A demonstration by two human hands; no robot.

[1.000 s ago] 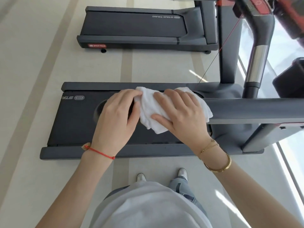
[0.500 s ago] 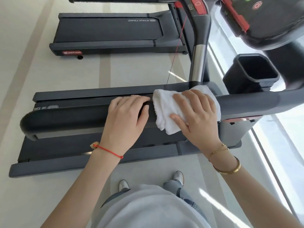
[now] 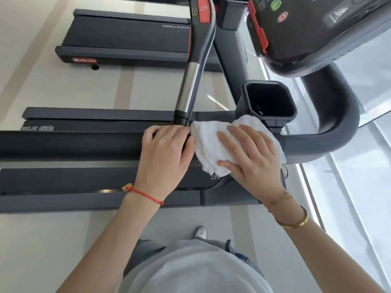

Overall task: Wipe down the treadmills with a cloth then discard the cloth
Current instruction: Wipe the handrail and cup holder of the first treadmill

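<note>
Cloth [image 3: 213, 149] now nearer the cupholder [image 3: 268, 100]

A gym: two treadmills [image 3: 131, 37] side by side, console [image 3: 317, 28].

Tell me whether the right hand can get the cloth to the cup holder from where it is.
Probably yes. The right hand presses the cloth on the handrail just below the cup holder, and nothing lies between them.
</note>
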